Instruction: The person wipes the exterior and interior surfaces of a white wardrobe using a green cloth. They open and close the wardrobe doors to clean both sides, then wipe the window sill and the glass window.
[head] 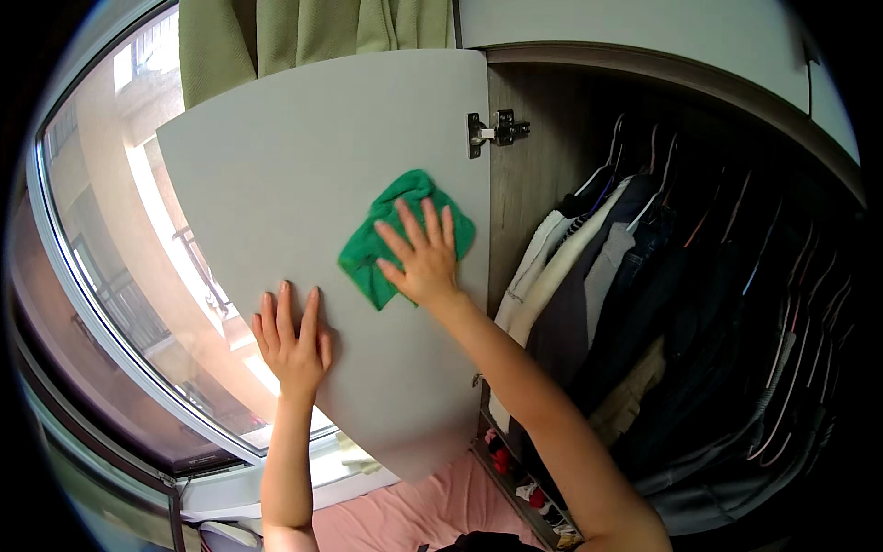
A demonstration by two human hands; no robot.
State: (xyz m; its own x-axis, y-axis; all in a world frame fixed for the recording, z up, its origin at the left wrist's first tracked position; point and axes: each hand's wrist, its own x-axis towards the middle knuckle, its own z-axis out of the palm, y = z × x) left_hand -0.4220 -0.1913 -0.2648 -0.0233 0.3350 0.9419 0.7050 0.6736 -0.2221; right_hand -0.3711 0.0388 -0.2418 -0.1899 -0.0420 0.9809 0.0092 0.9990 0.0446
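Note:
A white wardrobe door (276,186) stands swung out in front of me, its inner face towards me. My right hand (424,259) lies spread on a green cloth (372,255) and presses it flat against the door, not far from the hinge side. Folds show along the cloth's upper edge. Lower and to the left, my left hand (293,345) rests on the door near its free edge, fingers apart, with nothing in it. A metal hinge (498,131) joins the door to the wardrobe's wood-grain side panel (531,138).
Clothes on hangers (607,262) fill the wardrobe at right. Small items lie in a low compartment (534,493) below them. A large window (145,241) is at left, a green curtain (324,31) behind the door. Pink fabric (421,514) spreads beneath the door.

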